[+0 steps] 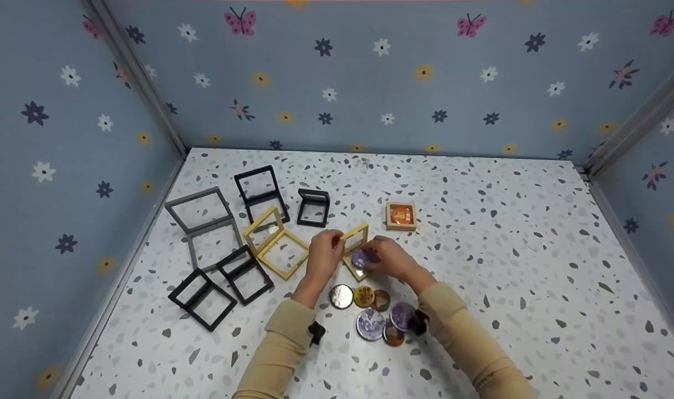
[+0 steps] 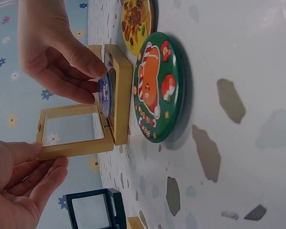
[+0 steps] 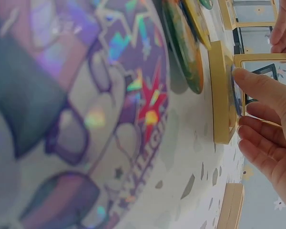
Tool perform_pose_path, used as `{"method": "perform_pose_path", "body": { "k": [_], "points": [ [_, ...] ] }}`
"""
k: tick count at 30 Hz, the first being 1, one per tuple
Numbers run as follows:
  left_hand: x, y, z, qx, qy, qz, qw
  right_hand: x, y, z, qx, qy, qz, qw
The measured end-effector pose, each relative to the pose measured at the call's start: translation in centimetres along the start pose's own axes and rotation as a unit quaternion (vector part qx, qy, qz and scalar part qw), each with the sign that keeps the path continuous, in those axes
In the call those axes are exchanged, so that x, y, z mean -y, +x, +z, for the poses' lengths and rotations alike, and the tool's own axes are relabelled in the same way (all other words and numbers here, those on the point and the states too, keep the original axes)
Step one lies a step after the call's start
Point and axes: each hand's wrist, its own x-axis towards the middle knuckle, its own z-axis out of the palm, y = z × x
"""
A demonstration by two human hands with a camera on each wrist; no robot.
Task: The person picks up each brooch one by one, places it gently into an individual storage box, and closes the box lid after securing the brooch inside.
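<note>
My left hand point(image 1: 323, 256) pinches the raised lid of a small gold hinged display frame point(image 2: 121, 102) by its edge. The lid stands up from the base, with clear film in its window. My right hand point(image 1: 397, 260) pinches a round purple-blue badge point(image 2: 105, 98) between thumb and fingers, right at the film of the frame's base. Nearer the body lie several round badges: a green one point(image 2: 157, 88) with a gingerbread picture, a yellow one point(image 1: 364, 296), brownish-orange ones point(image 1: 381, 300) and two purple ones point(image 1: 370, 324).
To the left stand several opened hinged frames: a large grey one point(image 1: 190, 228), a larger gold one point(image 1: 286, 272) and black ones point(image 1: 210, 327), with a small black one point(image 1: 313, 223) farther back. A light wooden frame point(image 1: 401, 226) holding an orange badge point(image 1: 402, 215) sits behind the right hand. Patterned walls enclose the table.
</note>
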Motion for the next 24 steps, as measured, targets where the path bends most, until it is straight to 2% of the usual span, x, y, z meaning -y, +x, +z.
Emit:
{"method": "perform_pose_path", "body": {
  "k": [6, 12, 18, 24],
  "points": [
    [0.0, 0.0, 0.0, -0.001, -0.001, -0.006, 1.0, 0.0, -0.5, -0.3, -0.002, 0.015, 0.033, 0.9993],
    [-0.1, 0.1, -0.1, 0.001, -0.003, -0.011, 0.9999, -0.3, -1.1, -0.5, -0.012, 0.017, 0.05, 0.9985],
    [-0.2, 0.0, -0.2, 0.007, -0.008, -0.015, 0.9998, -0.7, -1.3, -0.4, -0.005, 0.019, 0.075, 0.997],
    [-0.2, -0.1, -0.2, 0.011, 0.004, -0.017, 0.9998, -1.1, -1.6, -0.1, -0.001, 0.039, 0.068, 0.9969]
  ]
}}
